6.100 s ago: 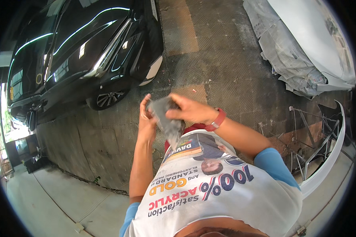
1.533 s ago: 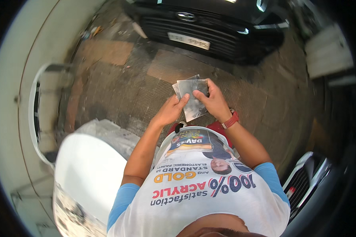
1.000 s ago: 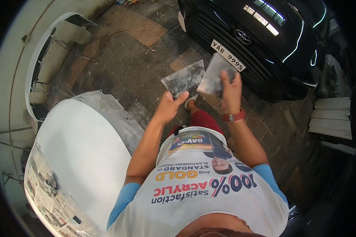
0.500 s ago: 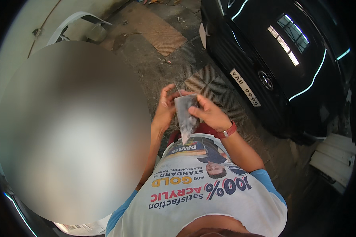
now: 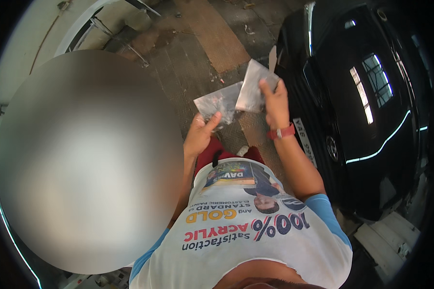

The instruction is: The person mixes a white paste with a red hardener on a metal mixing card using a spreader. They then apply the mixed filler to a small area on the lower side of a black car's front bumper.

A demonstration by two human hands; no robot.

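In front of my waist, my left hand (image 5: 201, 134) pinches a flat, thin grey plate (image 5: 218, 102) that looks like a filler spreader, with pale smears on its face. My right hand (image 5: 278, 105), a red watch at its wrist, grips a second flat grey plate (image 5: 253, 85), tilted more upright. Its lower left edge overlaps or meets the right end of the other plate; whether they touch, I cannot tell. The fingers behind both plates are mostly hidden.
A black car (image 5: 352, 96) stands close on my right. White slatted panels (image 5: 388, 241) lie at the lower right. Ahead, brown matting (image 5: 212, 33) covers part of the dark floor, and a white curved part (image 5: 82, 26) is by the wall. A large blurred disc hides the left side.
My hands have moved apart and farther from my body, the right one more so. The two plates, earlier close together, are now spread side by side. The car appears farther right in the view.
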